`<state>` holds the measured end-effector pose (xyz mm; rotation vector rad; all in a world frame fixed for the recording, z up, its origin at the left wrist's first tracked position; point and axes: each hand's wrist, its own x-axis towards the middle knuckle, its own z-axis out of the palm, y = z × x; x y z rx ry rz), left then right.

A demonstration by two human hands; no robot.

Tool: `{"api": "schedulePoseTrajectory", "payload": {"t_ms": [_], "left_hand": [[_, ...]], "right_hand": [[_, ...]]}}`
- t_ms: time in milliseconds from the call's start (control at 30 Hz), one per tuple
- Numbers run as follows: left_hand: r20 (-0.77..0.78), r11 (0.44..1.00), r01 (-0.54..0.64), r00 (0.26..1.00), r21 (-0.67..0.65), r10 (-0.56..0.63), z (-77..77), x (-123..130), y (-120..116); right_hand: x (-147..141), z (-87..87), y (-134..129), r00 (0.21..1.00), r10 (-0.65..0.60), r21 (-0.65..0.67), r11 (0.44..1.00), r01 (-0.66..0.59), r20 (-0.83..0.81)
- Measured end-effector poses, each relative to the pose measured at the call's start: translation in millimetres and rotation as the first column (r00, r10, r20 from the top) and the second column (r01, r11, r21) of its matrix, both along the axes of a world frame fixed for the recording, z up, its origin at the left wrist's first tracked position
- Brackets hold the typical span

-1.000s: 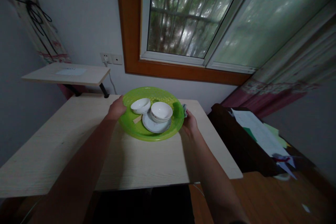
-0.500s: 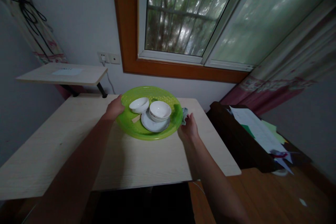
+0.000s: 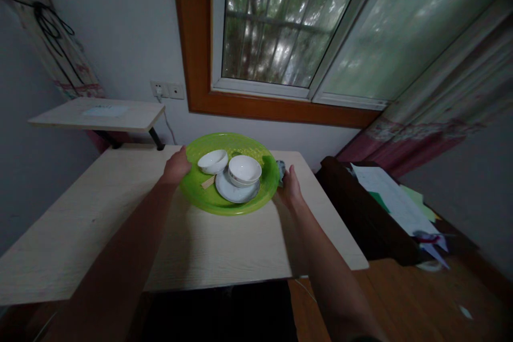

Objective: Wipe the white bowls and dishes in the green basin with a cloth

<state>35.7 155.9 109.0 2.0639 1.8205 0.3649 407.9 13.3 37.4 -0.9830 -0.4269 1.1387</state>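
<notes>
A wide green plastic basin is at the far side of the pale wooden table, with my hands at opposite sides. My left hand grips its left rim, thumb on top and fingers hidden beneath. At the right rim, my right hand has a crumpled grey-green cloth in its fingers, pressed close to the basin; the fingertips are partly hidden. Inside the basin lie a tilted white bowl, another white bowl resting on a white plate, and short pale wooden chopsticks.
A raised wooden shelf on black legs stands at the table's back left. Behind is a wall with sockets and an orange-framed window. Papers lie on a dark brown piece of furniture at right.
My right hand, with the cloth, has closed in slightly on the basin's right rim. My left hand stays on the left rim. The bowls and plate look unmoved inside the basin.
</notes>
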Motion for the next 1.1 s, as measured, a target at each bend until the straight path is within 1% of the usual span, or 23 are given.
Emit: {"api": "schedulePoseTrajectory", "payload": {"t_ms": [133,233,333,433,533,700,800,933,1033,1100], "left_hand": [[-0.009,1.0,-0.013,1.0,-0.005,0.013,-0.7,0,1],[-0.001,1.0,-0.002,1.0,0.005,0.002,-3.7,-1,3],[-0.007,1.0,0.011,1.0,0.001,-0.011,-8.0,-4,8],[0.009,0.999,0.036,0.999,0.014,-0.036,-11.6,-6,12],[0.022,0.999,0.04,0.999,0.021,-0.04,-12.1,-7,12],[0.026,1.0,0.02,0.999,0.008,-0.02,-7.3,-5,8],[0.034,1.0,0.009,0.999,0.002,-0.009,-4.3,-3,5],[0.013,1.0,-0.013,1.0,-0.014,0.013,-3.1,-2,2],[0.002,0.999,-0.038,0.999,-0.019,0.038,-4.4,-1,3],[0.009,0.999,-0.041,0.999,-0.007,0.041,-5.6,-1,4]], "right_hand": [[-2,-9.2,-19,1.0,-0.021,0.037,0.999,0.021,-0.018],[-4,-14.3,-33,0.999,-0.041,0.036,0.998,0.042,-0.034],[-7,-15.8,-40,0.998,-0.046,0.05,0.998,0.048,-0.047],[-8,-12.3,-35,0.998,-0.05,0.059,0.997,0.052,-0.031],[-8,-4.4,-22,0.999,-0.036,0.057,0.998,0.036,0.0],[-5,10.8,3,1.0,0.031,0.057,0.998,-0.031,-0.001],[-5,15.5,12,0.998,0.061,0.046,0.997,-0.059,-0.027],[-9,13.6,14,0.996,0.032,0.039,0.999,-0.029,-0.087],[-15,8.0,8,0.992,0.0,0.082,0.997,0.011,-0.127],[-19,3.5,3,0.989,-0.001,0.109,0.994,0.017,-0.15]]}}
